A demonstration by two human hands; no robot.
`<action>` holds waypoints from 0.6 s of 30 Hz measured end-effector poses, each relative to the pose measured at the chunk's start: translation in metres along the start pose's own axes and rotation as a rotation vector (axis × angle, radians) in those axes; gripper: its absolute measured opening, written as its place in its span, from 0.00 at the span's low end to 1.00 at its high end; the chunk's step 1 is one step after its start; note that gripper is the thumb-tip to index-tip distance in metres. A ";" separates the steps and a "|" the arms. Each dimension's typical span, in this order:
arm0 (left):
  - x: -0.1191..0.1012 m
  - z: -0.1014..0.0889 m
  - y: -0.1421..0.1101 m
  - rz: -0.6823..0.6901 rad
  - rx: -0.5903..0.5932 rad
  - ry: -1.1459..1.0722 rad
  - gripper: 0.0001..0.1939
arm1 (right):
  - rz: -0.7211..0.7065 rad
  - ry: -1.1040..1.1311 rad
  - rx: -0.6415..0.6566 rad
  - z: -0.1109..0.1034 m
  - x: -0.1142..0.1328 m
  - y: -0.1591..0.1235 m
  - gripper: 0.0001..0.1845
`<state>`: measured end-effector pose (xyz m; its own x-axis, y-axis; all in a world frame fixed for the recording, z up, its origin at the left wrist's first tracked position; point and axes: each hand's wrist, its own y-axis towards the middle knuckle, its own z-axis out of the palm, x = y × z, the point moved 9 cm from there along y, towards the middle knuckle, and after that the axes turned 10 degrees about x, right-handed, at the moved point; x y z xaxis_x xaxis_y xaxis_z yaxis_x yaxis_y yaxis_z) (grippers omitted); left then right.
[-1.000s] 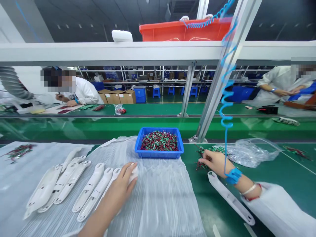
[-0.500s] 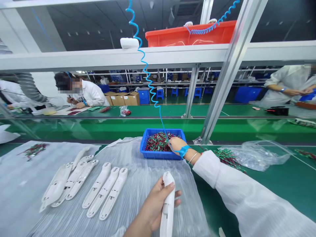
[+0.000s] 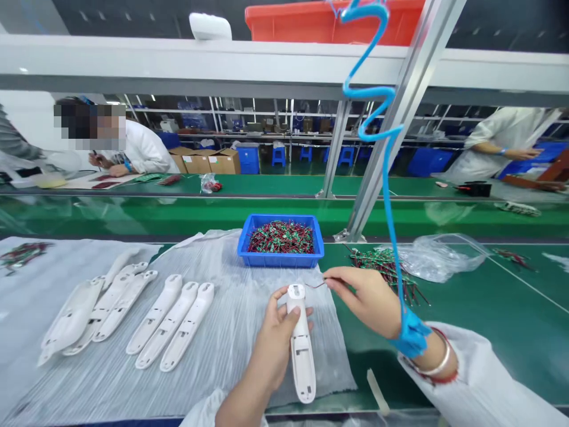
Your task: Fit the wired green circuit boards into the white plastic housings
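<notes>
My left hand (image 3: 272, 338) is wrapped around a long white plastic housing (image 3: 303, 362), its hollow side with slots and a hole facing up. My right hand (image 3: 371, 299) pinches a thin dark-red wire (image 3: 316, 286), whose far end reaches close to the top of the housing. Whether the two touch I cannot tell. A blue wrist strap (image 3: 411, 339) with a coiled cord is on my right wrist. Behind my hands stands a blue bin (image 3: 280, 261), filled with small green boards on dark-red wires (image 3: 281, 237).
White housings (image 3: 186, 329) lie in a row on the plastic sheet (image 3: 222, 356), with stacked ones (image 3: 73, 311) further left. Wired boards (image 3: 382, 261) and a clear bag (image 3: 435, 258) lie right of the bin. A metal post (image 3: 382, 130) rises behind. Co-workers (image 3: 142, 145) sit across the bench.
My right hand has come out of the blue bin towards me and right, now with a wire in its fingertips. My left hand has brought the housing up into fuller view.
</notes>
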<state>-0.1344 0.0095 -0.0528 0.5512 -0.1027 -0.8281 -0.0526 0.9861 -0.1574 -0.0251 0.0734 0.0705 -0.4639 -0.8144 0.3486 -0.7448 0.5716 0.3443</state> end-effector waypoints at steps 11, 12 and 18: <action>0.004 0.008 -0.009 0.090 0.051 0.330 0.18 | -0.148 -0.047 -0.186 0.020 0.030 -0.021 0.09; 0.003 0.009 -0.011 0.100 0.047 0.349 0.18 | -0.157 -0.050 -0.224 0.019 0.032 -0.024 0.09; -0.005 0.016 -0.022 0.120 0.032 0.436 0.19 | -0.140 -0.030 -0.244 0.028 0.033 -0.036 0.11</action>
<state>-0.1227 -0.0093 -0.0366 0.1401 -0.0261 -0.9898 -0.0646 0.9973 -0.0355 -0.0273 0.0232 0.0453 -0.3816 -0.8876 0.2581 -0.6666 0.4577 0.5884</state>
